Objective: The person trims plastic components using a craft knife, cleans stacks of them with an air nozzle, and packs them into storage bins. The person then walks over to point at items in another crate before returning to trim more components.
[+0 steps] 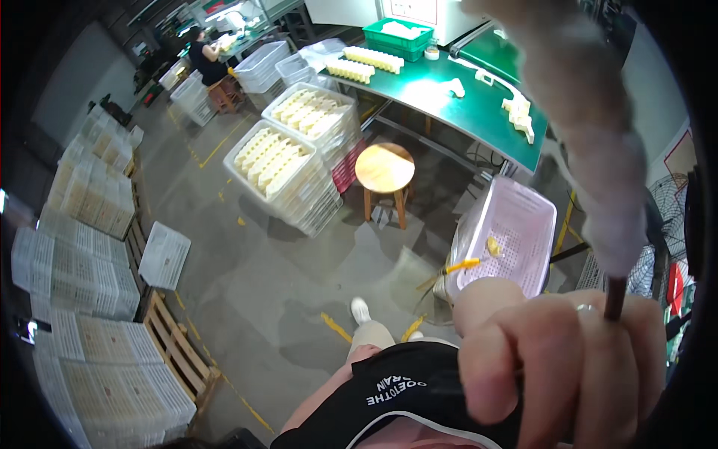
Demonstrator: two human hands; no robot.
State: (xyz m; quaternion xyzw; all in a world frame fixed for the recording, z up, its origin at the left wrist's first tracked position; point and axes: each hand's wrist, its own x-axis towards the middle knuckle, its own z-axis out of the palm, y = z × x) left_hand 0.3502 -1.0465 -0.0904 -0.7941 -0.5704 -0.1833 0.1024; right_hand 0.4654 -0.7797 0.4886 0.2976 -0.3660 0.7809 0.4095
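Note:
Close to the camera at the lower right, my right hand [553, 359] is closed, its fingers curled around the thin brown stick of a duster [598, 150]. The duster's long, fluffy, greyish-pink head rises toward the top edge and is blurred. A ring shows on one finger. My left hand [363, 355] rests low against my thigh, beside the hem of my black garment. It is small in view and its fingers are mostly hidden. Beyond my right hand stands a pale pink basket [535, 196] with a small yellowish piece [493, 246] in it.
A yellow-handled tool [462, 265] is at the basket's near edge. A round wooden stool [384, 166] stands before a green-topped table [441, 105] bearing cream parts [517, 112]. Stacked crates [273, 168] of cream parts stand left of it. White crates line the left; a person [207, 61] sits far back.

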